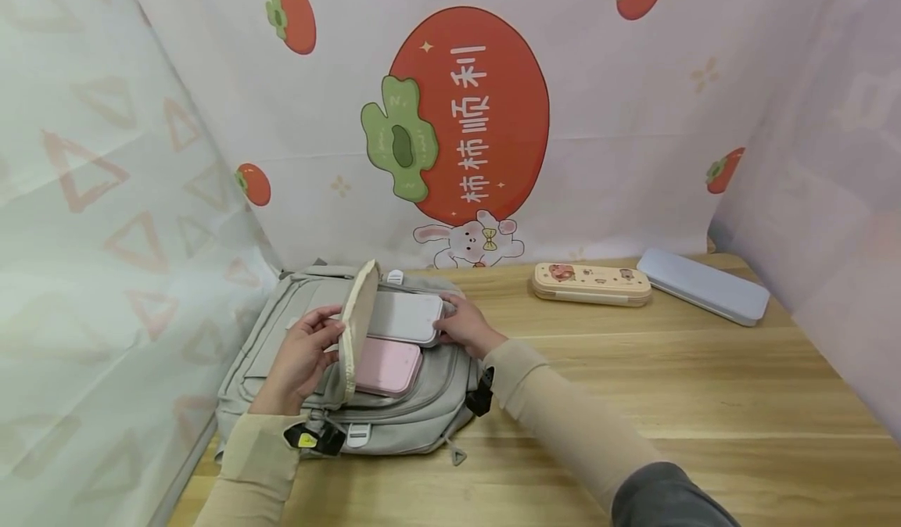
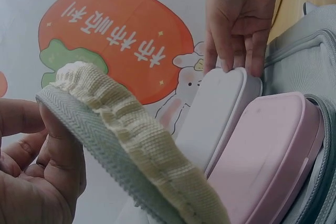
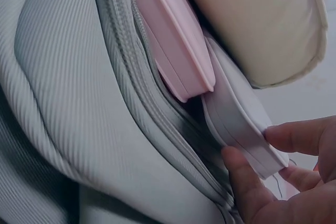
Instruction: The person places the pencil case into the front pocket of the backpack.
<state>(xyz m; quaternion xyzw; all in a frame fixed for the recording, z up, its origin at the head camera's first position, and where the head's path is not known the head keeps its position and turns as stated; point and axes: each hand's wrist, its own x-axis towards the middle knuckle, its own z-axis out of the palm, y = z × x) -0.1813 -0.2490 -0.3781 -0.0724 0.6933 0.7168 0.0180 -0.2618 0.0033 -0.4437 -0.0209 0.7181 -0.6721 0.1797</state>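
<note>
Head view, hold: your left hand (image 1: 303,355) pinches the raised grey fabric flap with beige lining (image 1: 359,320); your right hand (image 1: 468,325) grips the near end of the white, rounded rectangular case (image 1: 404,316).
Head view, place: the white case lies partly inside the open front of the grey fabric backpack (image 1: 439,378), beside the pink, rounded rectangular case (image 1: 387,367).
Left wrist view, risk: the flap stands only by your pinch; should those fingers slip, it could fall across both cases.
Right wrist view, risk: your thumb and fingers hold just one end, so the white case might tilt or slide, or catch on the grey toothed zip (image 3: 123,51).
Right wrist view, obstacle: the pink case crowds it.
Head view, around: a cream printed case (image 1: 591,286) and a pale blue oblong case (image 1: 707,286) sit well apart on the wooden counter (image 1: 563,390).
</note>
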